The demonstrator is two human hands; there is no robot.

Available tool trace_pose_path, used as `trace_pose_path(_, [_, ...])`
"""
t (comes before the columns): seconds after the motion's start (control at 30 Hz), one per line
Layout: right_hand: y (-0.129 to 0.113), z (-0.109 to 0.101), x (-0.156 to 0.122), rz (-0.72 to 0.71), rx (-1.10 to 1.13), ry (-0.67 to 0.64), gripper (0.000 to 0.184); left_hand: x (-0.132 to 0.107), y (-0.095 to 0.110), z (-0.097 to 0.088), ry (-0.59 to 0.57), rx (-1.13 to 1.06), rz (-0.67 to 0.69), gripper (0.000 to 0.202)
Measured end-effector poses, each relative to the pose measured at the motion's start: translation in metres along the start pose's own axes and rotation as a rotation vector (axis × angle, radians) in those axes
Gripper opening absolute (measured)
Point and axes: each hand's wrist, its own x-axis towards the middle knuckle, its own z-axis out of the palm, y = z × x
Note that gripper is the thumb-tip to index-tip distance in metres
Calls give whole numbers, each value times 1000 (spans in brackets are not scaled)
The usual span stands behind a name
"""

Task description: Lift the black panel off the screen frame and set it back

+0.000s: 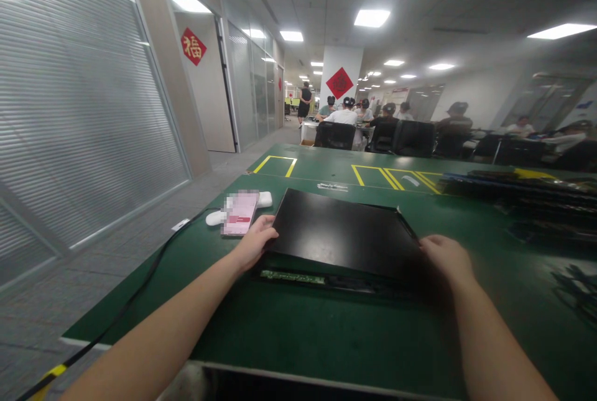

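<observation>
A flat black panel [345,227], which looks like a display screen, is held at its two short sides. My left hand [259,240] is closed on its left edge, the thumb on top. On the right edge, my right hand [443,257] grips it with fingers partly hidden underneath. The panel's near edge is raised, and beneath it shows a dark frame with a green circuit strip [293,276]. Just left of my left hand lies a phone [240,213] with a pink screen, resting on a white object [215,219].
Dark flat parts [504,193] are stacked on the green table [336,332] at the right, near tangled black cables [576,289]. Yellow tape outlines [392,177] mark the far side. A black strap [153,264] runs along the left. Several people sit beyond.
</observation>
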Motion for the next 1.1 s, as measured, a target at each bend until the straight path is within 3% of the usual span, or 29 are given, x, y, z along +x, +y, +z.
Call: trace_pose_path(1.1, [4, 0, 2, -16, -19, -22, 27, -2, 0, 1, 9, 13, 8, 42])
